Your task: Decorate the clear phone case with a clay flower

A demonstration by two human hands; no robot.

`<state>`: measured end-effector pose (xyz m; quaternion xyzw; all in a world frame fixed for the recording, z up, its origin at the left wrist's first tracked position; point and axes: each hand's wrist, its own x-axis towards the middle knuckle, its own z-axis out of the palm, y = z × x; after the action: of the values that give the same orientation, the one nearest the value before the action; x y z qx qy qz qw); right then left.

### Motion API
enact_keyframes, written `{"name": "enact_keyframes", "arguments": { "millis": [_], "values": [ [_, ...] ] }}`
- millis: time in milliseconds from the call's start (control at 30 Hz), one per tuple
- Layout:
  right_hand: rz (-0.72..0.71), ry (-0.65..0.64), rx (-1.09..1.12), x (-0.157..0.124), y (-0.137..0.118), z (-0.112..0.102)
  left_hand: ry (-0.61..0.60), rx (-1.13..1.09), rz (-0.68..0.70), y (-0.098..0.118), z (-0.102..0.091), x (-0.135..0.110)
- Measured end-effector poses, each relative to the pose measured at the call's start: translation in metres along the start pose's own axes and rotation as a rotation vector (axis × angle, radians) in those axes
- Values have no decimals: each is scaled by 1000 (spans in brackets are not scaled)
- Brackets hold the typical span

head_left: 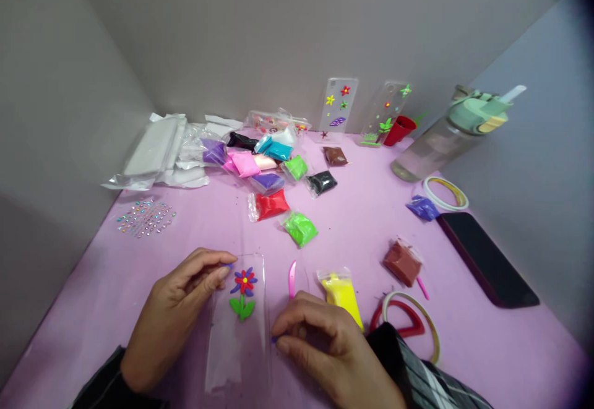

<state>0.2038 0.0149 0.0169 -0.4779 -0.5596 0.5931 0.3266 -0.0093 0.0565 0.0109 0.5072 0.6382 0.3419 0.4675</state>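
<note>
A clear phone case point(239, 359) lies flat on the table in front of me. On its upper half is a clay flower point(244, 281) with red and purple petals, a yellow centre and green leaves point(242, 308). My left hand point(179, 301) is at the case's upper left edge, thumb and forefinger pinched on a bit of purple clay point(228, 265). Just right of the case, my right hand point(329, 338) pinches another small piece of purple clay point(274, 339), mostly covered by the fingertips. A pink modelling knife point(292, 279) lies beyond the right hand, its lower end hidden.
Yellow clay point(343, 297) and brown clay point(403, 263) in packets lie to the right, near tape point(434, 328) and a phone point(487, 260). Several clay packets point(271, 205) fill the middle back. Decorated cases point(338, 103) lean on the wall by a bottle point(436, 149); gems point(146, 217) lie left.
</note>
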Motion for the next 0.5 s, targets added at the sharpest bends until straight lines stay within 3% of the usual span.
{"name": "enact_keyframes", "arguments": {
  "millis": [100, 333, 500],
  "values": [
    [0, -11, 6, 0, 2, 0, 5, 15, -17, -4, 1, 1],
    [62, -40, 45, 1, 4, -1, -81, 193, 282, -29, -5, 10],
    [68, -44, 37, 1, 3, -2, -75, 275, 328, -34, -6, 12]
  ]
}}
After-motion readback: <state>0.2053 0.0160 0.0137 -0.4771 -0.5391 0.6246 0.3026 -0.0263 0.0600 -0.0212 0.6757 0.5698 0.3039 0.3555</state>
